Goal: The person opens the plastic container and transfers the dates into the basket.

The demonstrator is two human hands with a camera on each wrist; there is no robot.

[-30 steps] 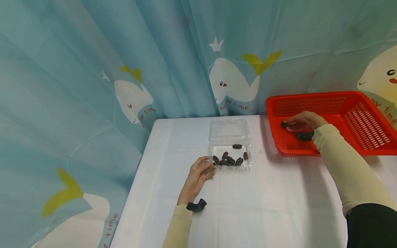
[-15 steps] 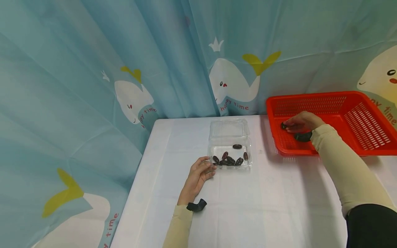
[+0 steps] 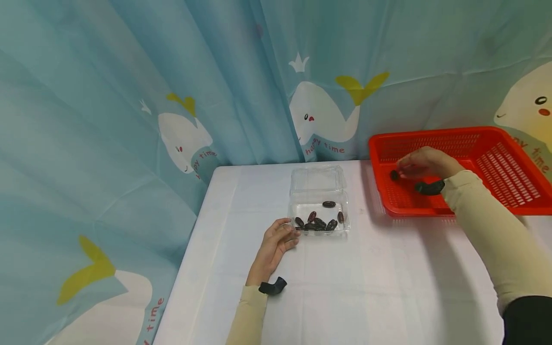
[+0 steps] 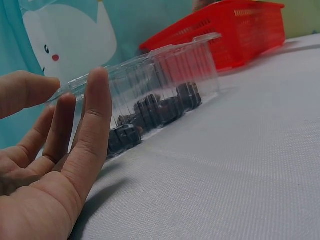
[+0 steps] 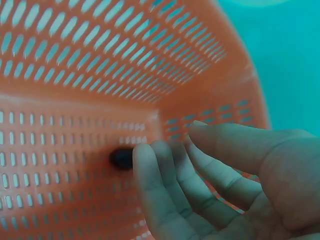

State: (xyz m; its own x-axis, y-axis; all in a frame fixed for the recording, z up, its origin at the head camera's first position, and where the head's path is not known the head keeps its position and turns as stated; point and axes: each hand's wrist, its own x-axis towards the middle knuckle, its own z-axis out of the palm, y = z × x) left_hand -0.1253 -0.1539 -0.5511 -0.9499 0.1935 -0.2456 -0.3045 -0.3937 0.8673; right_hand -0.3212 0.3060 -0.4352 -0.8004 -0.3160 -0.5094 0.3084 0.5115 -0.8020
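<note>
A clear plastic clamshell box (image 3: 304, 205) stands on the white table with its lid tipped back and several dark, glossy dates (image 3: 320, 222) inside. My left hand (image 3: 276, 242) pinches its near left corner; in the left wrist view the thumb (image 4: 30, 92) lies over the rim and the fingers (image 4: 92, 120) along the outer wall. My right hand (image 3: 428, 163) is inside the red basket (image 3: 414, 212), fingers loosely bent and thumb apart from them. One dark date (image 5: 121, 159) lies in the basket just beyond those fingertips, partly hidden by a finger.
The perforated basket stands right of the box, at the table's back edge. A blue curtain (image 3: 241, 120) printed with whales hangs behind and to the left. White cloth (image 3: 366, 287) covers the table. Each wrist wears a dark strap.
My right hand has drawn slightly up and to the right, away from the date, which stays in the basket. My left hand and the box have kept their place.
</note>
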